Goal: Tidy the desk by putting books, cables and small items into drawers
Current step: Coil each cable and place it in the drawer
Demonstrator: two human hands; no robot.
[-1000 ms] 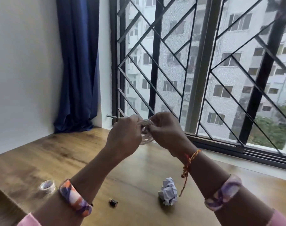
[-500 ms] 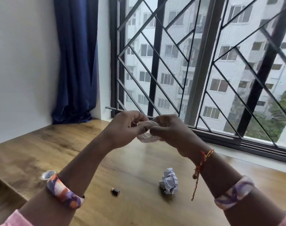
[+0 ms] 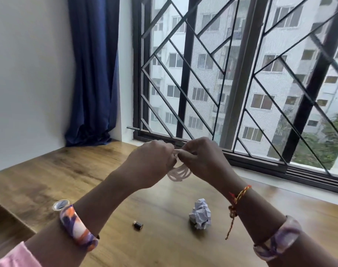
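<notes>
Where hands (image 3: 178,160) meet, cable (image 3: 178,173) half-hidden

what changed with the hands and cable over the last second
Both hands, left hand and right hand, kept pinching the coiled white cable above the wooden desk, reworking its loops. Nothing was let go. The crumpled white paper ball, small black battery and clear tape roll stayed put.

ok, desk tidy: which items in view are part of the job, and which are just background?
Part of the job:
- coiled white cable, held above the desk by left hand and right hand
- tape roll
- small dark cylinder, maybe a battery
- crumpled paper
- wooden desk

Background:
- blue curtain
- window grille
</notes>
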